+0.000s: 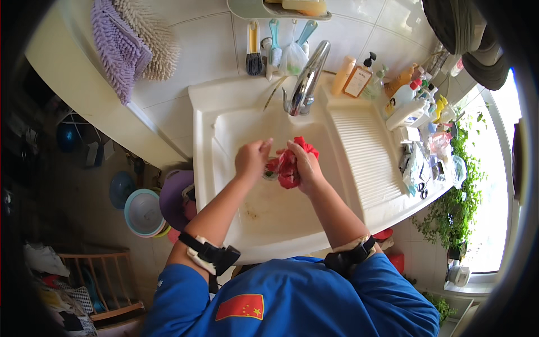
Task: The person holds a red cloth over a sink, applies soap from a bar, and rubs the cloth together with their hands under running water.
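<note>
Over the cream sink basin (230,219), my right hand (306,169) is closed round a bunched red cloth (289,168), with whitish suds on the cloth and the fingers. My left hand (252,160) is held just left of it, slightly blurred, its fingers curled in. Whatever is inside the left fingers, if anything, is hidden. A loose fold of the cloth reaches toward that hand. The drain (270,174) shows partly beneath the cloth. Beyond both hands stands the chrome faucet (311,76), its spout over the basin.
A ribbed washboard slope (365,151) adjoins the basin on the right. Several bottles, including an amber pump bottle (358,77), crowd the far right ledge, with scissors (423,191) nearer. Brushes (274,45) hang on the tiled wall. Stacked basins (145,210) stand on the floor at left.
</note>
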Demonstrator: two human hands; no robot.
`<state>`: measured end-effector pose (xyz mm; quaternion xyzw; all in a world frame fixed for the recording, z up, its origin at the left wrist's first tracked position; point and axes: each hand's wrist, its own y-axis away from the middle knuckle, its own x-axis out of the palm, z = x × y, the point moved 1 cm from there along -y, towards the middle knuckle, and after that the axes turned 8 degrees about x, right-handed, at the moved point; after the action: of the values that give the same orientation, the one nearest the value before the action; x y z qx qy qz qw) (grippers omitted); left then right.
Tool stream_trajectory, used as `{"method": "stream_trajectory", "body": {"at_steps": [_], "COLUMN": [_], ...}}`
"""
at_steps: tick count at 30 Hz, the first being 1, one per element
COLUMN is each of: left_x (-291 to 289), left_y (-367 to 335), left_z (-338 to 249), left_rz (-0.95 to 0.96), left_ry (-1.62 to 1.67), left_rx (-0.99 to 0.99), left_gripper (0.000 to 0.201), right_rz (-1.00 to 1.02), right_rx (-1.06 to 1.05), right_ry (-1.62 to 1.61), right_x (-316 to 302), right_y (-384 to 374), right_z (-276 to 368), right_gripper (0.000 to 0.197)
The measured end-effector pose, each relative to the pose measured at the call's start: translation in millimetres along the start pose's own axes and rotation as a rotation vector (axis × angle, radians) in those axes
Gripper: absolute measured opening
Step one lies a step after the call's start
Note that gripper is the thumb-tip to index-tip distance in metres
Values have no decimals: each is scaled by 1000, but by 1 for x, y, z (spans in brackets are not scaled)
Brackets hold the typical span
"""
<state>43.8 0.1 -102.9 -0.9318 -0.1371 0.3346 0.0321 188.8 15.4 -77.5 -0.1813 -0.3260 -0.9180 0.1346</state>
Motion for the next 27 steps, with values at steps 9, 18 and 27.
{"method": "stream_trajectory", "body": {"at_steps": [9,18,27], "left_x": [-23,-36,-36], "left_y": [22,11,7], "left_z": [-33,5,4], "left_rz": [506,565,136], "left_ry": [509,492,1214], "left_rx": [28,-48,-248], "left_gripper": [45,18,20], "right_rz": [27,329,245], "right_rx": [14,-3,7], "right_ry": [375,935,183], "right_x": [-5,-9,-32], "right_y": [-4,27,6], "right_z": [6,29,16], "right_gripper": [41,27,20]}}
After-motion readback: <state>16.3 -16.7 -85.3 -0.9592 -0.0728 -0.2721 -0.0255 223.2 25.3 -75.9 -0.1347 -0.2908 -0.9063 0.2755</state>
